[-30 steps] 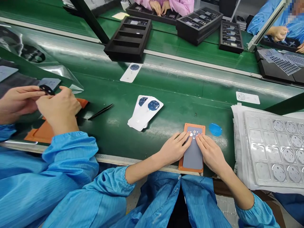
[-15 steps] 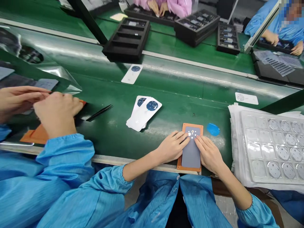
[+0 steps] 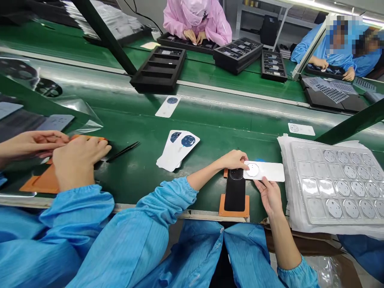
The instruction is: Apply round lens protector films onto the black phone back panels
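A white phone back panel point(image 3: 270, 171) with a round camera area at its left end is held sideways in both hands. My left hand point(image 3: 235, 160) pinches its left end with thumb and fingers. From below, my right hand point(image 3: 269, 196) grips its lower edge, thumb on top. Under and left of the panel, a black phone-shaped panel point(image 3: 235, 194) with a faint round outline lies on an orange fixture point(image 3: 223, 209). Part of the black panel's top is hidden by my left hand and the white panel. Behind the white panel, a bit of a blue patch point(image 3: 259, 160) shows.
Overlapping white panels point(image 3: 177, 151) with dark round areas lie left of centre, near black tweezers point(image 3: 123, 151). To the right stands a clear tray point(image 3: 303, 168) of round pieces. A co-worker's hands point(image 3: 75, 160) work at the left. Metal posts point(image 3: 105, 38) cross the bench.
Both hands have left the grey panel on the fixture and now hold the white panel up to the right. A black surface shows on the fixture where grey showed. The view has tilted up.
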Motion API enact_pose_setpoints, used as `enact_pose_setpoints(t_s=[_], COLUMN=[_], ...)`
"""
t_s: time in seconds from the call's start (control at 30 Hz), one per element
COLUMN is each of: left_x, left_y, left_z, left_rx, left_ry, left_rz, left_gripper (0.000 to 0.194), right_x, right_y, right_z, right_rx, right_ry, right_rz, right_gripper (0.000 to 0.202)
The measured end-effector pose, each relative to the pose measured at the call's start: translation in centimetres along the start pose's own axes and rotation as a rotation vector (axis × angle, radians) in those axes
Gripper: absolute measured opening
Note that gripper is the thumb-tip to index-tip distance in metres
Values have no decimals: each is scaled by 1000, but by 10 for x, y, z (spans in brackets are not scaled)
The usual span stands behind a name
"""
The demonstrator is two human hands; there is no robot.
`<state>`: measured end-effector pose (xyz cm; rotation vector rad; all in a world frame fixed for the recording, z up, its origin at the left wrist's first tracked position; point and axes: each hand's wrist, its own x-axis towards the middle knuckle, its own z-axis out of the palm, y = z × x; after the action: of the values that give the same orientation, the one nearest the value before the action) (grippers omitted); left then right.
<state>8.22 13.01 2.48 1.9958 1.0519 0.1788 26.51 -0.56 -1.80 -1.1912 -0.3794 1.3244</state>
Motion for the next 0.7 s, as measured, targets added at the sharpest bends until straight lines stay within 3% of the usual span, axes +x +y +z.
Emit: enact_pose_setpoints(t_s=[0.4,0.6,0.7], left_x=[14,9,12], left_y=[-7,-3,2], left_z=[4,-5,-1], left_rx=[57,80,163], left_ry=[-86,-140,-125], left_rz=[-26,-14,-49], left_gripper=[46,77,79], right_x=[-2,2,7], right_y=[3,7,10], right_z=[-4,12,17], right_rx=[-15,-30,-48], right_ry=[12,7,5], right_rz=[26,-5,-6], right_gripper=[36,36,37])
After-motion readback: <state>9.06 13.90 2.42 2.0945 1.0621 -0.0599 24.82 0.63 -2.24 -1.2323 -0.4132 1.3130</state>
